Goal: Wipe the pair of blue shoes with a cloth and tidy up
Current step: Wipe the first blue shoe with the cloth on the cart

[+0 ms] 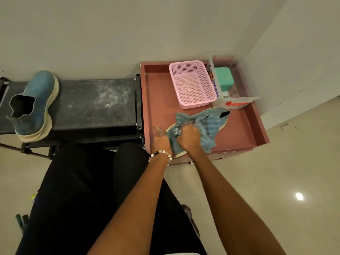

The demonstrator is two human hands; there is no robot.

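Observation:
One blue shoe with a cream sole stands on the black rack top at the left. The other blue shoe lies on the reddish-brown tray table, its opening toward the far right. My left hand grips the toe end of this shoe, with one finger stretched out along its left side. My right hand clutches a bunched blue cloth and presses it onto the shoe's upper. The cloth and hands hide most of the shoe's middle.
A pink mesh basket sits at the back of the tray table. Beside it stands a clear plastic bin holding a green box and small items. Walls close in behind and to the right. My black-clad legs fill the lower middle.

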